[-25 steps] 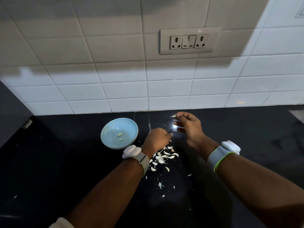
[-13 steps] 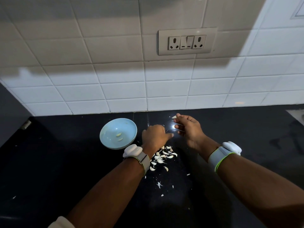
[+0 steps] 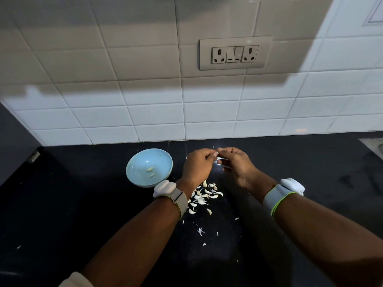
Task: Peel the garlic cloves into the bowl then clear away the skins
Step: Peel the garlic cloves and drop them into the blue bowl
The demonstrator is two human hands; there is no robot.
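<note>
Garlic clove (image 3: 215, 153) shows only as a pale sliver where my two hands meet, above the far part of the black counter (image 3: 83, 214); most of it is hidden by fingertips, so I cannot tell how much skin remains on it. My left hand (image 3: 198, 165) has its fingers curled in and pinches the clove from the left, and my right hand (image 3: 238, 164) pinches it from the right with thumb and forefinger, the other fingers loosely bent below. A second ago the hands were apart, the right one holding the clove alone and the left lower, over the skins; now they have closed together. Just behind the left wrist lies the pile of skins (image 3: 202, 196), partly covered by that wrist, with small flakes scattered toward me. The blue bowl (image 3: 134, 168) sits left of the left hand, two peeled cloves (image 3: 150, 171) inside, its near rim hidden by my white wristband (image 3: 164, 188). Dark counter lies open on both sides, and the tiled wall (image 3: 145, 112) stands close beyond my hands.
</note>
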